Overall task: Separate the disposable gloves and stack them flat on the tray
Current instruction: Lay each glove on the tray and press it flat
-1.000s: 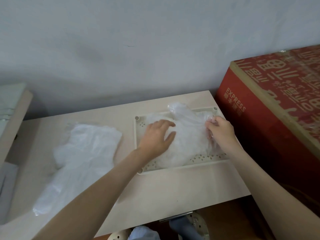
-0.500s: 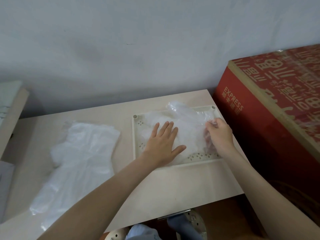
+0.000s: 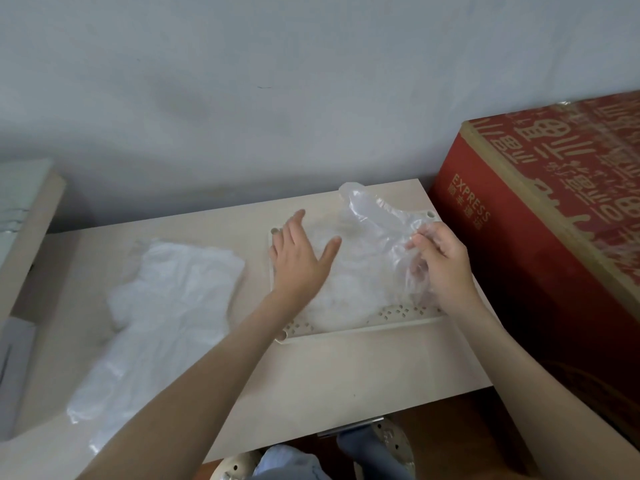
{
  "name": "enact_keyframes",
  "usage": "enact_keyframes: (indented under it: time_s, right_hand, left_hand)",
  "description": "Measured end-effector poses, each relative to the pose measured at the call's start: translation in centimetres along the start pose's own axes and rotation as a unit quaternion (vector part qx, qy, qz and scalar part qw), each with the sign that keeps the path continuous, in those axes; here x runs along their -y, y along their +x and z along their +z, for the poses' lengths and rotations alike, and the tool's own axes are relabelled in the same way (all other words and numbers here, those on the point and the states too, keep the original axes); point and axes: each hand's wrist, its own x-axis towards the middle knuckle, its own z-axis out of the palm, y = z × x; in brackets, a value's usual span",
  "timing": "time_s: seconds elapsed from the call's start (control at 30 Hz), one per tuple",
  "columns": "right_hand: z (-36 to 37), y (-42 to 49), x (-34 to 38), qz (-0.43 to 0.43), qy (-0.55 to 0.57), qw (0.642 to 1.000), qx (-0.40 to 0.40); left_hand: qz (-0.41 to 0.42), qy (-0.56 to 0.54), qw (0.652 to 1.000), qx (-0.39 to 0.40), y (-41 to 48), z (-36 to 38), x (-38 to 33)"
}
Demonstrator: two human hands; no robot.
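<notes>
Tray (image 3: 363,332): pale beige plastic, rectangular, with small holes along its edges; it lies flat on the table, at the table's far right part.
Table (image 3: 346,375): light wood top; the tray's far edge is close to the wall behind it.
Stacked gloves (image 3: 360,289): thin clear plastic, lying inside the tray and covering most of its floor. How many there are cannot be told.
Top glove (image 3: 375,216): crinkled clear film, raised off the tray at its right and far sides, with 1 rounded end sticking up past the tray's far edge.
Left hand (image 3: 299,259): palm down over the tray's left part, fingers straight and spread, thumb out to the right, grasping nothing; it seems to lie on the stacked gloves.
Right hand (image 3: 443,268): over the tray's right side, fingers curled, pinching the top glove's film and holding it off the tray.
Loose pile (image 3: 166,306): more clear gloves, lying on the table to the left of the tray, apart from it.
Red box (image 3: 536,237): large carton with pale print, standing just right of the tray, beside the table's edge.
</notes>
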Motion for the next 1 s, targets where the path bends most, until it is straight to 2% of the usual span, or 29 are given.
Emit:
enact_keyframes:
  time_s: [0.07,0.2,0.37,0.47,0.73,0.87,0.93,1.0]
  right_hand:
    - [-0.2,0.0,0.2,-0.016,0.006,1.000,0.017]
    - [-0.5,0.0,0.4,-0.027,0.021,0.999,0.037]
    - [-0.6,0.1,0.4,-0.001,0.067,0.998,0.003]
    - [-0.7,0.2,-0.1,0.021,0.043,0.999,-0.012]
    - [-1.1,0.7,-1.6,0.102,-0.048,0.993,-0.043]
    - [-0.9,0.6,-1.7,0.117,-0.051,0.990,-0.055]
    - [-0.5,0.5,-1.8,0.126,-0.043,0.989,-0.057]
    - [0.1,0.4,-1.9,0.133,-0.038,0.988,-0.061]
  left_hand:
    - [-0.035,-0.041,0.998,-0.012,1.0,-0.9,-0.5]
    - [-0.040,-0.064,0.995,0.063,2.6,-2.2,-0.1]
    - [-0.061,-0.274,0.947,0.157,3.7,-3.5,0.5]
    - [-0.053,-0.303,0.937,0.165,3.9,-4.0,0.3]
    - [-0.095,-0.269,0.956,0.070,4.6,-4.2,1.2]
    - [-0.113,-0.225,0.968,-0.017,3.9,-4.1,1.5]
    - [-0.092,-0.176,0.978,-0.064,3.0,-3.9,1.5]
    - [-0.029,-0.124,0.988,-0.085,1.9,-3.3,1.7]
